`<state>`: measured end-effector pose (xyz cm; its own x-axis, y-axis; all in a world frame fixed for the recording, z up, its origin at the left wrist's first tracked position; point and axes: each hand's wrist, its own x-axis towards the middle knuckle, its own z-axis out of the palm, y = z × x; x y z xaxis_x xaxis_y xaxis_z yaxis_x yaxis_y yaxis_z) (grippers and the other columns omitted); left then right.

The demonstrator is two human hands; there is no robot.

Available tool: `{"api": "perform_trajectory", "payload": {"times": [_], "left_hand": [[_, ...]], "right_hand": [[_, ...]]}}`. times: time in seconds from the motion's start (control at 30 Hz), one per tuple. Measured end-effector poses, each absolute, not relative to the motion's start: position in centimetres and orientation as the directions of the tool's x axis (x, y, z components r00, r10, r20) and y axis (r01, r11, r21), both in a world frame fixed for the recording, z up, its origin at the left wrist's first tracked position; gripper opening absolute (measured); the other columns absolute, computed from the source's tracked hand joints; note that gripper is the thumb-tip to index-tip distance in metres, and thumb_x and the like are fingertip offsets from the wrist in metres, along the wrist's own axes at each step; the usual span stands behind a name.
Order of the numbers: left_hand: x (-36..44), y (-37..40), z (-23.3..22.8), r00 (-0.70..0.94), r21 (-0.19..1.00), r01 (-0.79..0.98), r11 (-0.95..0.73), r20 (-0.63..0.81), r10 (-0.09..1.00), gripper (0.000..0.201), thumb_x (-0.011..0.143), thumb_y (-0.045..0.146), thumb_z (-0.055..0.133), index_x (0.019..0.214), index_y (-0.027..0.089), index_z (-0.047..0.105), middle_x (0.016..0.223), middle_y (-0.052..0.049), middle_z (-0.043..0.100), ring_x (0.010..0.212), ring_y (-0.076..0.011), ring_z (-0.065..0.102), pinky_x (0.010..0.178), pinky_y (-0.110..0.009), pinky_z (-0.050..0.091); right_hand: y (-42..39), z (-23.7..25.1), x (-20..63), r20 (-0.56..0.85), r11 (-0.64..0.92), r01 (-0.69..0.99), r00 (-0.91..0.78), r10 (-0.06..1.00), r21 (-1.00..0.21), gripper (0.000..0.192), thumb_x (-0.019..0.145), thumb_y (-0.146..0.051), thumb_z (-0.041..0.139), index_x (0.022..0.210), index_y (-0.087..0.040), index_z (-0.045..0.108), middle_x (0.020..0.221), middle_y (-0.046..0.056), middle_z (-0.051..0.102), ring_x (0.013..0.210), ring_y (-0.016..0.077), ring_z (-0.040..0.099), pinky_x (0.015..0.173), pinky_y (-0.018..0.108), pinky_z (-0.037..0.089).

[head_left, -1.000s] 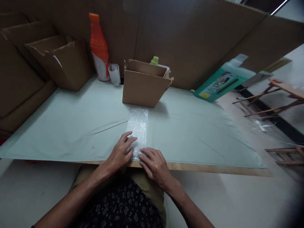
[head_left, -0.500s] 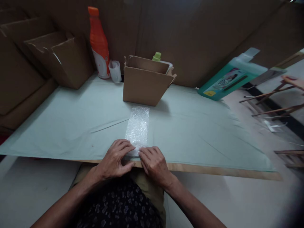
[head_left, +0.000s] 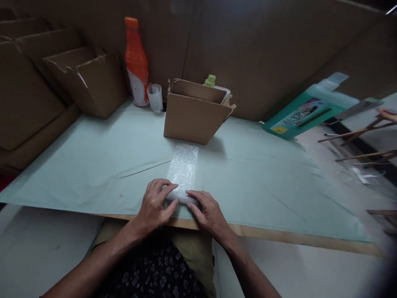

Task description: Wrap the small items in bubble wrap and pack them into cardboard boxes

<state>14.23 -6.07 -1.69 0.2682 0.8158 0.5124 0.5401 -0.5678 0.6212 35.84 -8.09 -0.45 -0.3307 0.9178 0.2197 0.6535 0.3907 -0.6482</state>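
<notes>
A bubble wrap strip lies on the tabletop, running from its near edge toward an open box just beyond. Far left of the box stand a bottle and cup; a jug lies far right.

There is one view only, from a camera worn on the person's head. It looks forward and down over the table from the near edge, close above the left hand and right hand low in the middle. The cardboard wall at the table's far side fills the top. The floor shows at right, blurred toward the edge.
</notes>
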Motion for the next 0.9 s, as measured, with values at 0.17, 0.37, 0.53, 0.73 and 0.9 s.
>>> {"api": "perform_trajectory", "payload": {"times": [0.17, 0.37, 0.53, 0.73, 0.9], "left_hand": [[13.3, -6.9, -1.8, 0.363, 0.539, 0.558, -0.631, 0.525, 0.770, 0.042, 0.089, 0.016, 0.061, 0.130, 0.022, 0.057, 0.114, -0.009, 0.068, 0.113, -0.0269, 0.057, 0.097, -0.045, 0.044], [13.1, -6.0, -2.5, 0.324, 0.708, 0.515, -0.482, 0.360, 0.875, 0.024, 0.093, 0.020, 0.054, 0.113, 0.019, 0.067, 0.090, -0.005, 0.071, 0.086, -0.0206, 0.062, 0.078, -0.036, 0.050], [13.6, -5.3, -2.7, 0.252, 0.718, 0.583, -0.380, 0.285, 0.925, 0.025, 0.091, 0.021, 0.055, 0.113, 0.020, 0.067, 0.093, -0.005, 0.073, 0.085, -0.0209, 0.065, 0.079, -0.036, 0.051], [14.7, -4.3, -3.0, 0.253, 0.599, 0.704, -0.381, 0.290, 0.923, 0.027, 0.088, 0.018, 0.056, 0.114, 0.021, 0.066, 0.096, -0.007, 0.071, 0.089, -0.0233, 0.065, 0.082, -0.038, 0.052], [13.9, -4.9, -2.5, 0.298, 0.586, 0.635, -0.504, 0.417, 0.859, 0.026, 0.093, 0.022, 0.056, 0.118, 0.019, 0.064, 0.120, -0.011, 0.065, 0.111, -0.0272, 0.058, 0.094, -0.044, 0.048]], "right_hand": [[-8.0, -0.8, 35.4, 0.252, 0.416, 0.609, -0.340, 0.906, -0.675, 0.018, 0.094, -0.019, 0.055, 0.105, -0.023, 0.069, 0.098, 0.006, 0.076, 0.091, 0.0214, 0.066, 0.084, 0.038, 0.051], [-7.3, 0.2, 35.4, 0.090, 0.256, 0.596, -0.293, 0.952, -0.761, 0.020, 0.092, -0.022, 0.057, 0.107, -0.023, 0.069, 0.100, 0.004, 0.076, 0.091, 0.0200, 0.070, 0.083, 0.034, 0.055], [-7.0, 0.1, 34.9, 0.228, 0.299, 0.668, -0.195, 0.954, -0.681, 0.019, 0.093, -0.024, 0.059, 0.109, -0.023, 0.068, 0.102, 0.006, 0.075, 0.091, 0.0212, 0.070, 0.081, 0.034, 0.055], [-8.7, -0.2, 34.8, 0.457, 0.546, 0.803, -0.403, 0.793, -0.239, 0.025, 0.094, -0.019, 0.059, 0.118, -0.024, 0.065, 0.120, 0.011, 0.070, 0.109, 0.0273, 0.062, 0.091, 0.044, 0.047], [-7.9, -0.5, 34.6, 0.376, 0.569, 0.770, -0.455, 0.807, -0.289, 0.027, 0.096, -0.014, 0.054, 0.120, -0.021, 0.064, 0.113, 0.009, 0.074, 0.104, 0.0254, 0.064, 0.090, 0.043, 0.046]]}}
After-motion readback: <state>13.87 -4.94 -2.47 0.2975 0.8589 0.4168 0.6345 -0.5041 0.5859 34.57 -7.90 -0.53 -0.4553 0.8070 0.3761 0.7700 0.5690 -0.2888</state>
